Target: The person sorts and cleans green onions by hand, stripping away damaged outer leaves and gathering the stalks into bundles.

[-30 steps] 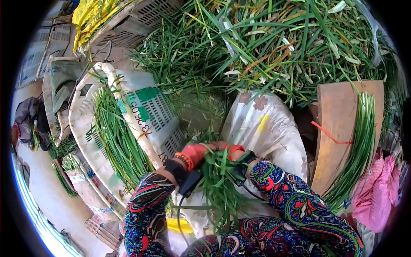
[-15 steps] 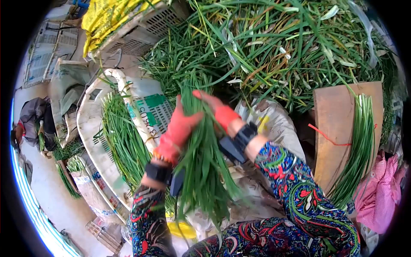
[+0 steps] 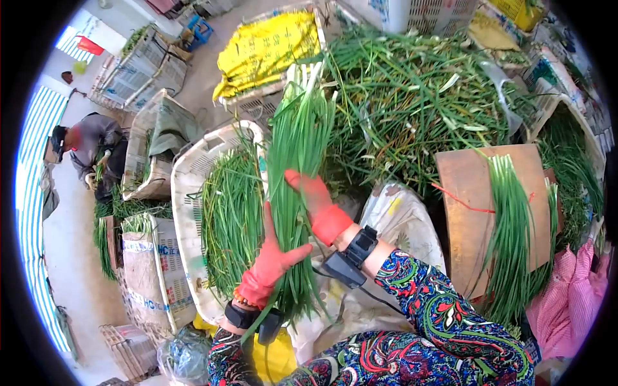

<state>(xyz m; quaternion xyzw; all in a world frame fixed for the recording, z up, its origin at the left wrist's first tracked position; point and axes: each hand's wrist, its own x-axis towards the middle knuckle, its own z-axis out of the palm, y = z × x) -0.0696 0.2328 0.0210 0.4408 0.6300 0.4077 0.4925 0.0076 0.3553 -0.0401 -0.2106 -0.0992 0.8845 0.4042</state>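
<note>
A long loose bunch of garlic chives [image 3: 297,145] is held upright in front of me, its pale stem ends at the top and leaves hanging down. My left hand [image 3: 267,260], in a red glove, grips its lower left side, thumb across the front and fingers stretched up along the leaves. My right hand [image 3: 320,209], also gloved in red, holds the right side a little higher, fingertips over the front. Behind my left hand, a white plastic basket [image 3: 187,193] contains more garlic chives [image 3: 232,206].
A large heap of loose greens [image 3: 412,96] lies ahead. At right, another bunch [image 3: 508,206] rests on a curved brown board [image 3: 460,238] with a red tie [image 3: 465,201]. A yellow sack [image 3: 270,48] covers a crate. A co-worker [image 3: 96,151] bends over greens at far left.
The bunch has risen, and its pale stem ends now show above the heap's near edge. My hands have shifted lower along the leaves. The view has tilted up, bringing the co-worker into fuller sight.
</note>
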